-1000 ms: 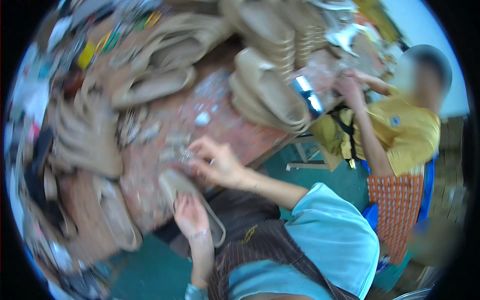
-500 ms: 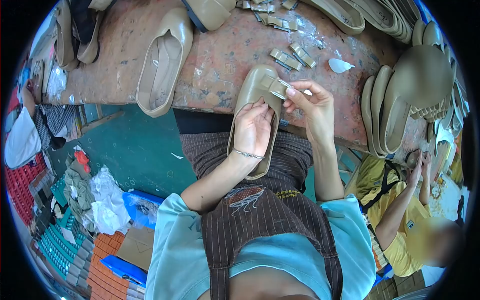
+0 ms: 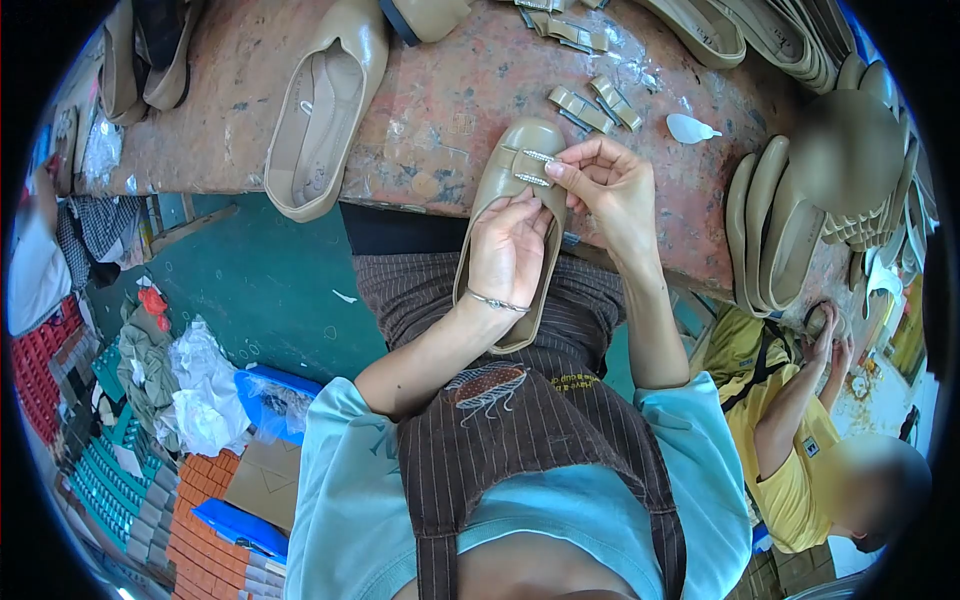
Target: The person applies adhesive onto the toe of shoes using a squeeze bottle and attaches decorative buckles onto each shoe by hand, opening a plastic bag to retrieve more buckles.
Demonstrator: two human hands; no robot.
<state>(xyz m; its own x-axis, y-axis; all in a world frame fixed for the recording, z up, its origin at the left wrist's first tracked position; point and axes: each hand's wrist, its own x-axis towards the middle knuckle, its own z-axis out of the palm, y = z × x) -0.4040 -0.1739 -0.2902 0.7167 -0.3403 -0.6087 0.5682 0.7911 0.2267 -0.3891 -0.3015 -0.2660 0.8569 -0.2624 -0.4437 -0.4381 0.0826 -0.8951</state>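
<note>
Here's the shoe (image 3: 536, 132), toe over the edge of the table (image 3: 430, 150) and heel above the lap, with the left hand (image 3: 505, 258) gripping it at the opening, fingertips tucked by the upper's edge, while the right hand (image 3: 612, 190) pinches the end of a sparkly bow (image 3: 528, 164) between thumb and forefinger! The step in hand looks like lining that bow up across the front of the shoe, though whether it's stuck down I can't tell. The next move, I'd judge, calls for keeping it straight and pressing evenly, with spare bows (image 3: 580, 109) lying nearby on the table.
</note>
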